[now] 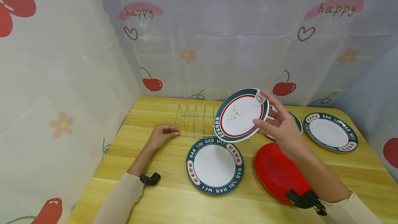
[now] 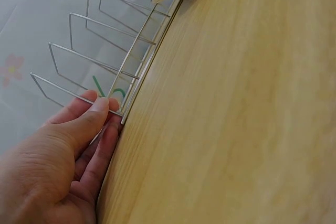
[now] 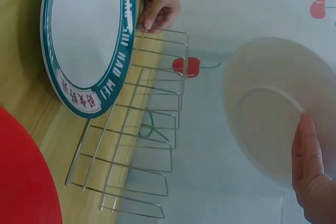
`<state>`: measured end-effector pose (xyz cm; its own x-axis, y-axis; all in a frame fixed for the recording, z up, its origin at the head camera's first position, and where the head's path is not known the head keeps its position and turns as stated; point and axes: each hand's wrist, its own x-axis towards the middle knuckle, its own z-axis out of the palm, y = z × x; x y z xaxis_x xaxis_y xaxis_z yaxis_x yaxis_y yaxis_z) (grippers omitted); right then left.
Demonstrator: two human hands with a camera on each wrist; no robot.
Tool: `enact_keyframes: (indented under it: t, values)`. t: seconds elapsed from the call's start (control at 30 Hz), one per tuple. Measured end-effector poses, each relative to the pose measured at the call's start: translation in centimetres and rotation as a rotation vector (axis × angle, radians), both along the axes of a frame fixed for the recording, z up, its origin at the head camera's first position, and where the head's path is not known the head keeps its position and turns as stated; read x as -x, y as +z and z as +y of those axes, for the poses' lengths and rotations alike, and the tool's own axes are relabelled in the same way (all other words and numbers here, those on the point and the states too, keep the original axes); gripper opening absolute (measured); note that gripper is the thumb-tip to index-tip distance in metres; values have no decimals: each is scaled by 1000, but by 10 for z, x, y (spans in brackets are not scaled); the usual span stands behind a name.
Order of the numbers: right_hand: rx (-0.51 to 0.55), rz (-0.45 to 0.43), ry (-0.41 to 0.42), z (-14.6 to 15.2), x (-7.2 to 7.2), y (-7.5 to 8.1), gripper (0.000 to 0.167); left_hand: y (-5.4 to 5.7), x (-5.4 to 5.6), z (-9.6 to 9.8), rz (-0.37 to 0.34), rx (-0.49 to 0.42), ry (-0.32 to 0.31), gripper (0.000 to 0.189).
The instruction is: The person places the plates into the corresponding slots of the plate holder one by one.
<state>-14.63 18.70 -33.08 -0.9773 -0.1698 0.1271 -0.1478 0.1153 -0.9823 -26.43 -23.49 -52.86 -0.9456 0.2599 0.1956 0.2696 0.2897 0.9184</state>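
My right hand (image 1: 281,127) holds a round white plate (image 1: 240,120) by its right edge, thumb on the face and fingers behind. The plate has a teal rim, a red ring and a small speckled mark in the middle. It is tilted in the air above the right part of a metal wire dish rack (image 1: 199,114). At the rack's left end my left hand (image 1: 161,136) pinches the wire frame; the left wrist view shows thumb and fingers on the wire (image 2: 94,59). The right wrist view shows the held plate's pale underside (image 3: 268,124).
In front of the rack lies a white plate (image 1: 214,165) with a teal lettered rim. A red plate (image 1: 270,172) is to its right, partly under the right forearm. Another teal-rimmed plate (image 1: 329,132) lies far right, and one more (image 1: 296,122) is mostly hidden behind the right hand.
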Motion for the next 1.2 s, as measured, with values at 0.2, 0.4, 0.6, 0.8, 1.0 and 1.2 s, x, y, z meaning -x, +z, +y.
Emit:
enact_keyframes:
  t: [0.2,0.4,0.6,0.8,1.0,1.2]
  values:
    - [-10,23,17,-19,18,-7,78,-5,3,-1,10,-2,-1,12]
    - [12,17,63,-39,33,-14,79,-5,4,0,0,-1,-2,13]
    - [6,35,101,-62,47,-17,83,-3,2,0,-11,-11,-4,13]
    - [-13,75,122,-82,63,-22,83,-4,3,-2,2,-16,-14,13]
    - [-42,82,144,-99,75,-25,84,-7,5,-2,25,-24,-29,12]
    - [-70,97,172,-111,83,-27,85,-7,5,-2,20,-33,-29,12]
